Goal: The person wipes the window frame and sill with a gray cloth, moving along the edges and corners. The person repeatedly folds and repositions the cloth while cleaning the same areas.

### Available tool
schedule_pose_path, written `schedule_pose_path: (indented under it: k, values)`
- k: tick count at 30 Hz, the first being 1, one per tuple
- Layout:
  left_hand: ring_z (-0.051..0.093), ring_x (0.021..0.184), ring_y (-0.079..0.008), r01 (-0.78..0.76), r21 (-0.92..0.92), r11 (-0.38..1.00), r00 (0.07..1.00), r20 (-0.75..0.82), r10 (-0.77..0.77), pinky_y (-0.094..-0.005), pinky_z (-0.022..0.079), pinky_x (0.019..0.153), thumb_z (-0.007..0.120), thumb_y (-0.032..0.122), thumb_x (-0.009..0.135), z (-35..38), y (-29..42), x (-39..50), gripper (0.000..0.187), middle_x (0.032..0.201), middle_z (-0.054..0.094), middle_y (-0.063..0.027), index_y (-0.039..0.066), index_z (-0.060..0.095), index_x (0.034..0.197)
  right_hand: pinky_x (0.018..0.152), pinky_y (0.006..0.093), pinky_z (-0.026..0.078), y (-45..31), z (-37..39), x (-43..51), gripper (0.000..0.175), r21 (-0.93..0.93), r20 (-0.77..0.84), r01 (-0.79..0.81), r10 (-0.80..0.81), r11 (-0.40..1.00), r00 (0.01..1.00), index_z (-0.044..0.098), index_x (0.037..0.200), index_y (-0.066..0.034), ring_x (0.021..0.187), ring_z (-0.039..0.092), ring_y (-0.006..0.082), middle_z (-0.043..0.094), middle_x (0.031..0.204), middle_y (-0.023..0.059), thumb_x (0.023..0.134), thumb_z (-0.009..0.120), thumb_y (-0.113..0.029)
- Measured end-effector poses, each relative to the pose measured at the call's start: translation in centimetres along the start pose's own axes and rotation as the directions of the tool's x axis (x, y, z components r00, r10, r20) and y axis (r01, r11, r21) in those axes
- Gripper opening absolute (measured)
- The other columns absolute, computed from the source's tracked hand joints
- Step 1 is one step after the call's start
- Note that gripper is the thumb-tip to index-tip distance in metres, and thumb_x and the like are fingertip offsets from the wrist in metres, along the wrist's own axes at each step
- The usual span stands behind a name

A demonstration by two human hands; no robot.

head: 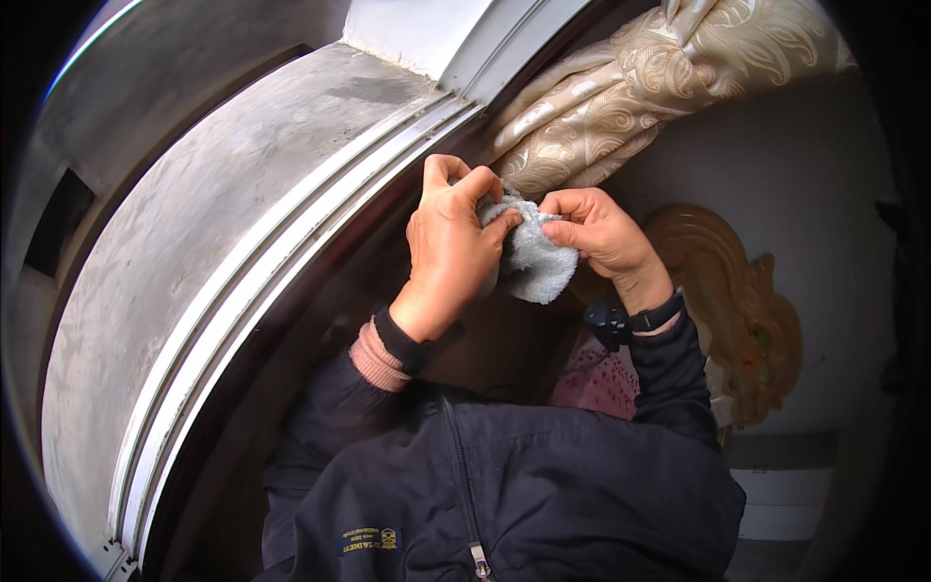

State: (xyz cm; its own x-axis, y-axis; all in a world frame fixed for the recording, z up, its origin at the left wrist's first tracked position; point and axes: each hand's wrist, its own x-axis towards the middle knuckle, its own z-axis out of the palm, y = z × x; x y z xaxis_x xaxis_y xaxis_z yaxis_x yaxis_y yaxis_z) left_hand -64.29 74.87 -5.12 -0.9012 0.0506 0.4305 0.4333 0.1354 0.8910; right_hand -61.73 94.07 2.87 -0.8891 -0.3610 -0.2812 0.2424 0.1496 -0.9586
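Note:
A grey fluffy cloth [542, 262] is bunched up between my two hands, in front of my chest. My left hand [454, 233] grips its left side, with the thumb pressed on top of the cloth and the fingers bent. My right hand [607, 236] pinches the upper right edge between thumb and forefinger. The lower part of the cloth hangs loose. Close by on the left runs a white sliding-window track [291, 240], which neither hand touches.
A grey concrete ledge [218, 174] lies beyond the track. A gathered cream patterned curtain [625, 94] hangs at the upper right. Below it stands an ornate tan carved piece of furniture [749, 313]. Pink patterned fabric [596, 382] shows beside my right sleeve.

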Motion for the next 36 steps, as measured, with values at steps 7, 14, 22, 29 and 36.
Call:
schedule_pose_path:
  k: [7, 14, 22, 29, 36]
  values:
    - [0.065, 0.084, -0.0393, -0.124, 0.021, 0.992, 0.987, -0.097, 0.126, -0.0444, 0.054, 0.066, 0.073, -0.004, 0.067, 0.0, 0.1, -0.9, 0.024, 0.121, 0.049, -0.0225, 0.011, 0.066, 0.085, 0.048, 0.0151, 0.030, 3.2, 1.2, 1.0, 0.018, 0.138, -0.182, 0.141, -0.115, 0.980, 0.977, 0.055, 0.106, -0.0070, 0.056, 0.043, -0.0014, 0.058, 0.077, -0.0054, 0.097, 0.068, -0.016]
    - [0.066, 0.100, -0.0392, -0.072, -0.018, 0.997, 0.993, 0.096, 0.074, -0.0410, 0.055, 0.077, 0.071, 0.003, 0.071, -1.0, -0.4, -1.8, 0.016, 0.132, 0.048, -0.0291, 0.007, 0.074, 0.087, 0.057, 0.0143, 0.036, 4.6, 2.1, 1.5, 0.013, 0.135, -0.294, 0.222, -0.175, 0.966, 0.940, 0.055, 0.100, -0.0083, 0.066, 0.049, -0.0025, 0.060, 0.081, -0.0069, 0.096, 0.067, -0.007]
    - [0.055, 0.118, -0.0358, 0.070, -0.076, 0.995, 0.982, 0.178, -0.056, -0.0405, 0.050, 0.093, 0.076, 0.006, 0.073, -1.1, -1.2, -1.5, 0.015, 0.124, 0.051, -0.0210, 0.003, 0.072, 0.087, 0.061, 0.0209, 0.042, 4.4, 3.0, 1.1, 0.009, -0.428, -0.364, 0.128, -0.300, 0.895, 0.882, 0.061, 0.091, -0.0030, 0.060, 0.052, 0.0057, 0.061, 0.071, -0.0018, 0.092, 0.070, -0.005]
    - [0.067, 0.076, -0.0388, -0.120, 0.247, 0.961, 0.967, 0.248, 0.057, -0.0475, 0.054, 0.065, 0.070, 0.007, 0.078, -2.2, 0.2, -1.6, 0.005, 0.112, 0.056, -0.0154, 0.009, 0.069, 0.082, 0.095, 0.0391, 0.049, 2.5, 3.1, 0.5, 0.036, -0.870, -0.029, 0.374, -0.790, 0.322, 0.612, 0.064, 0.115, -0.0043, 0.113, 0.061, 0.0301, 0.066, 0.123, 0.0127, 0.088, 0.075, -0.025]
    - [0.063, 0.069, -0.0315, -0.089, 0.093, 0.992, 0.985, 0.159, 0.073, -0.0395, 0.050, 0.060, 0.074, 0.004, 0.077, -3.2, 0.2, -0.6, 0.011, 0.089, 0.059, -0.0092, 0.008, 0.072, 0.087, 0.077, 0.0286, 0.047, 5.9, 3.6, 1.8, 0.023, -0.685, -0.107, 0.388, -0.613, 0.616, 0.783, 0.069, 0.110, -0.0035, 0.078, 0.060, 0.0188, 0.067, 0.091, 0.0077, 0.088, 0.071, -0.008]
